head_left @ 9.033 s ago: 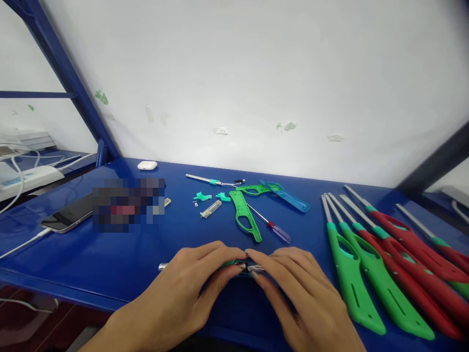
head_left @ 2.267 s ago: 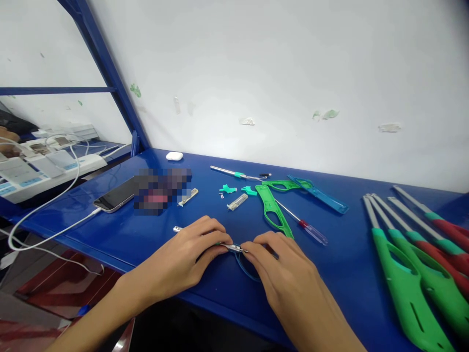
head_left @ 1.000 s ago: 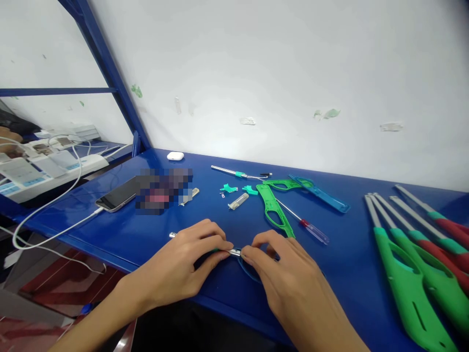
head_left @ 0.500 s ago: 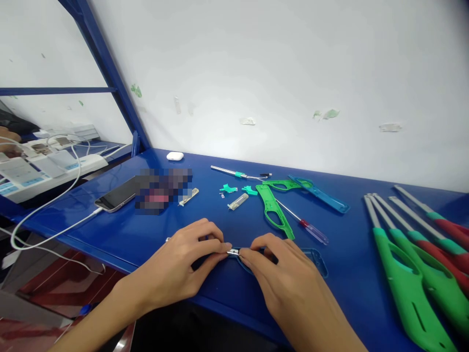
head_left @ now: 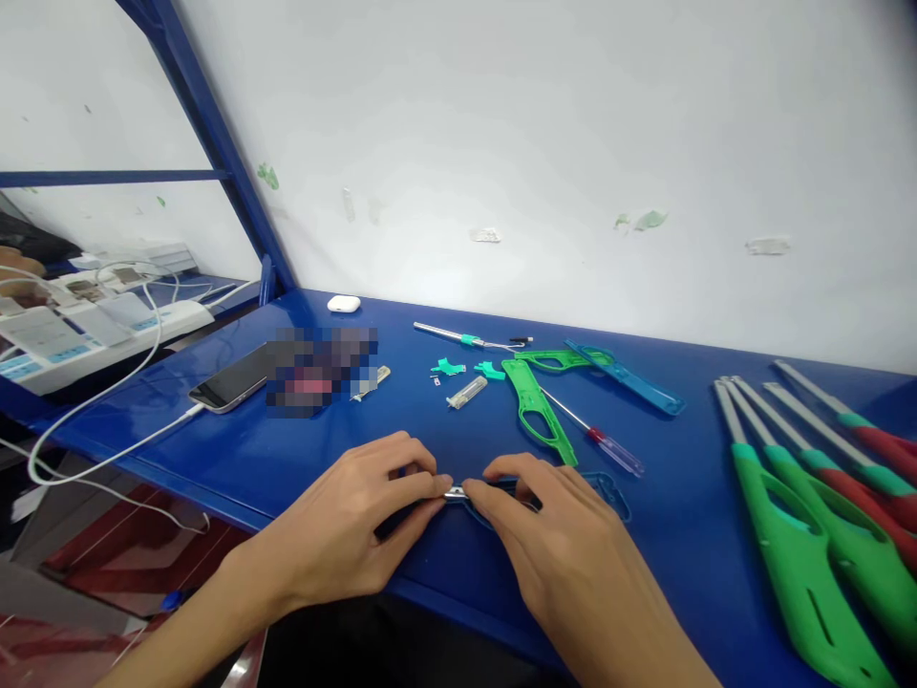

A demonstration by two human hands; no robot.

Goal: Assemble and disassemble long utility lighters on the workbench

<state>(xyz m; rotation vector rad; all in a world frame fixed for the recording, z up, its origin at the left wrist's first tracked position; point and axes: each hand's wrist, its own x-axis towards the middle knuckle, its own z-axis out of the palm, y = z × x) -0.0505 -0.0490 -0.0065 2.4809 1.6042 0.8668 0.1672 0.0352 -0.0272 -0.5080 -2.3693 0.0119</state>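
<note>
Above the desk's front part, my left hand (head_left: 379, 506) is closed, thumb and fingers pinching a short visible piece of silver metal tube (head_left: 455, 494). My right hand (head_left: 551, 535) is closed too, its fingertips pressed at the tube's right end. A blue translucent lighter casing half (head_left: 614, 492) runs beneath my right hand and sticks out beyond it. Most of the tube and the casing's middle are hidden by my fingers. Beyond the hands lie a clear fuel tank (head_left: 467, 393), green casing halves (head_left: 536, 411) and a screwdriver (head_left: 616, 451).
Several green and red lighters (head_left: 780, 535) lie at the right. A second blue casing half (head_left: 637, 382), a loose metal tube with wires (head_left: 440, 332) and small teal parts (head_left: 449, 367) lie farther back. A phone (head_left: 233, 377) on a white cable and a white earphone case (head_left: 344, 304) are at left.
The right end of the blue casing half under my right hand has shifted slightly away from me and left. Both hands keep their pinch at the tube.
</note>
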